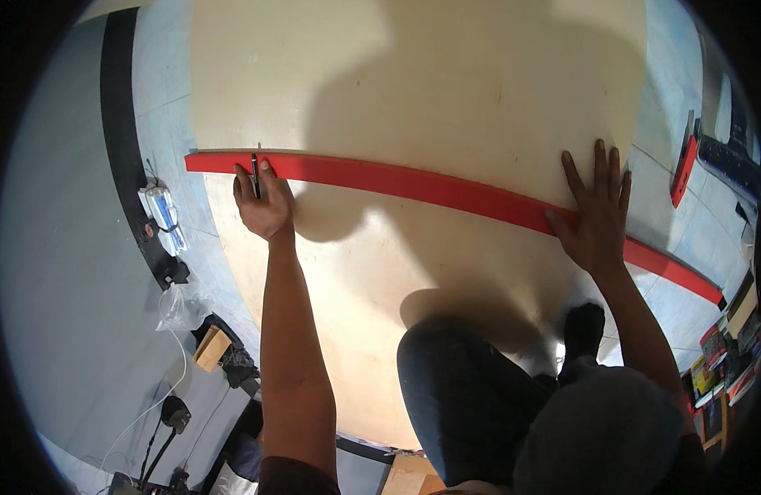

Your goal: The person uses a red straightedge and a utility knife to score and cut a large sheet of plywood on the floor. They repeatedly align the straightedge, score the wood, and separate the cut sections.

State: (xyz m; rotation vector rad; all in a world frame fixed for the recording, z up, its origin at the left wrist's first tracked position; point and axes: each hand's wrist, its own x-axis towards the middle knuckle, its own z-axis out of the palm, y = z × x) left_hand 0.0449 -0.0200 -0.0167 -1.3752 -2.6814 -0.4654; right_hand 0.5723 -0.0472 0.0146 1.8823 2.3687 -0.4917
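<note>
A long red straightedge [413, 183] lies across a pale wooden sheet [479, 74] and runs past its right side over the floor tiles. My left hand [267, 206] is near the bar's left end, closed around a slim black pen [255, 175]. The pen stands roughly upright in the picture across the red bar, and the fingertips touch the bar. Farther right, my right hand [597, 210] rests flat with fingers spread over the bar and the sheet. Its thumb lies on the red face. A short pale mark shows at the bar's far edge, above the pen.
A smaller red tool [684, 172] lies on the tiles at right, above a pile of books and boxes [715, 363]. To the left are a bundle of blue-and-white packets [164, 216], a clear plastic bag [181, 309] and a small wooden block [211, 350]. My bent knee [455, 388] is over the sheet.
</note>
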